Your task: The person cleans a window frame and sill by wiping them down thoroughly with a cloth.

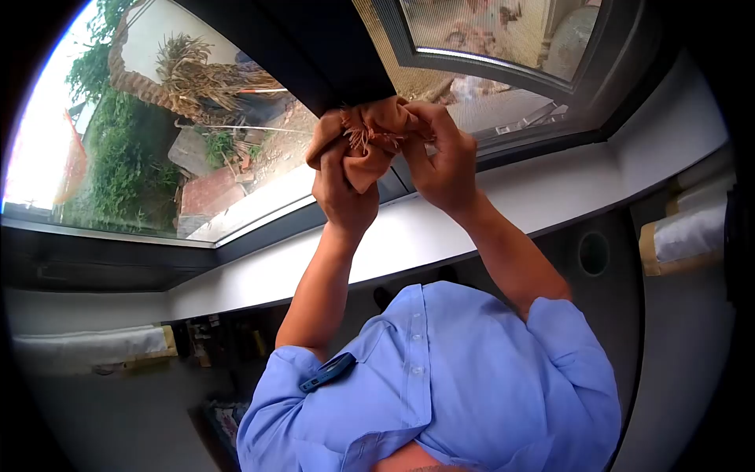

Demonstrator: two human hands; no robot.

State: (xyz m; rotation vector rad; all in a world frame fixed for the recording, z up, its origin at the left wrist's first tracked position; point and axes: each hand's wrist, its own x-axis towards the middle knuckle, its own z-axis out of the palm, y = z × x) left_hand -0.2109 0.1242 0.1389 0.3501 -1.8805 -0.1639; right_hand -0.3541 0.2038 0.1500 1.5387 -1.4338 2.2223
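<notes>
A bunched orange-brown cloth (pixel 366 164) with a frayed edge is held up between my two hands, in front of the dark window post (pixel 314 55). My left hand (pixel 346 197) grips it from below, its fingers pressed into the folds. On the other side, my right hand (pixel 444 157) pinches the cloth's upper right part between thumb and fingers. Whether the cloth touches the post behind it, I cannot tell.
A glass pane (pixel 134 149) is left of the post; a screened window sash (pixel 503 55) is at right. Below runs a white sill (pixel 425 232). Wrapped white rolls or ledges (pixel 692 232) stand at the sides. A blue phone-like device (pixel 328 373) is at my shirt pocket.
</notes>
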